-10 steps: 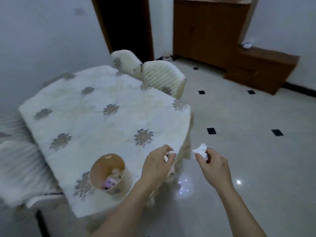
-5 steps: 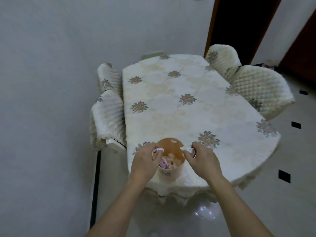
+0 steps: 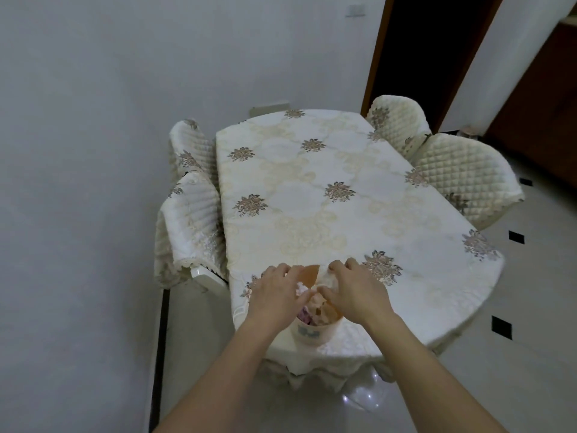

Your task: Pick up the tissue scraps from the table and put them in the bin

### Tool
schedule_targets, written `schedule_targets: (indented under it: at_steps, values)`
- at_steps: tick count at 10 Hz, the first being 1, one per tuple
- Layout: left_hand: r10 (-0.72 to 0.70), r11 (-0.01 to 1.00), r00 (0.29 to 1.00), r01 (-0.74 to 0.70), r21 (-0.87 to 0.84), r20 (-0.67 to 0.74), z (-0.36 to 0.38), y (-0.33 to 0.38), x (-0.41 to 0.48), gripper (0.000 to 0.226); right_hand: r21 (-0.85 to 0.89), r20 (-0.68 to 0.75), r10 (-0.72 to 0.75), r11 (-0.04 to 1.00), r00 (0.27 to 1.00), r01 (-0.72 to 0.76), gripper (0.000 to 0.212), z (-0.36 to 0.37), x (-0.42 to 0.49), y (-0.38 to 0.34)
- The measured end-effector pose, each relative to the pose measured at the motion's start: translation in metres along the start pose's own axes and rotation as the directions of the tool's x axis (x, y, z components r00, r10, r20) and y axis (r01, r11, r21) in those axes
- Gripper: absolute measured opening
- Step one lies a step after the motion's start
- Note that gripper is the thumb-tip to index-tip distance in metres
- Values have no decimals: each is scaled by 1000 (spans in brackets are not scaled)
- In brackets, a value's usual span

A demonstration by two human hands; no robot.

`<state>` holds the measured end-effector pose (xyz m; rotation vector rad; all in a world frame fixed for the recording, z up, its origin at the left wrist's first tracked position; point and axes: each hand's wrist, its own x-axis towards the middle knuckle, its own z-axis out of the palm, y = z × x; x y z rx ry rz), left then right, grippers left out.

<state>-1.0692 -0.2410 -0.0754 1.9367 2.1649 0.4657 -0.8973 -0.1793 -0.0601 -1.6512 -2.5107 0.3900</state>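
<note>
Both hands over the bin, putting in what looks like the last tissue scraps.

The left hand and the right hand are together above the small round bin, which stands on the table near its front edge. The left hand is half closed and a white tissue scrap shows at its fingertips, just over the opening. The right hand has its fingers bent around a pale crumpled tissue at the rim of the bin; if it is already letting go, I cannot tell. Inside the bin some white and pink paper is already lying. On the patterned cloth I see no other scraps, so I judge the task is nearly finished: only the release of these two pieces is left.
</note>
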Motion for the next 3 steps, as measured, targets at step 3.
schedule_targets:
  at_steps: [3]
  values:
    - [66, 990, 995, -56, 130, -69, 4, -16, -2, 51, -63, -119, -15, 998, 993, 8, 48, 7, -9, 3]
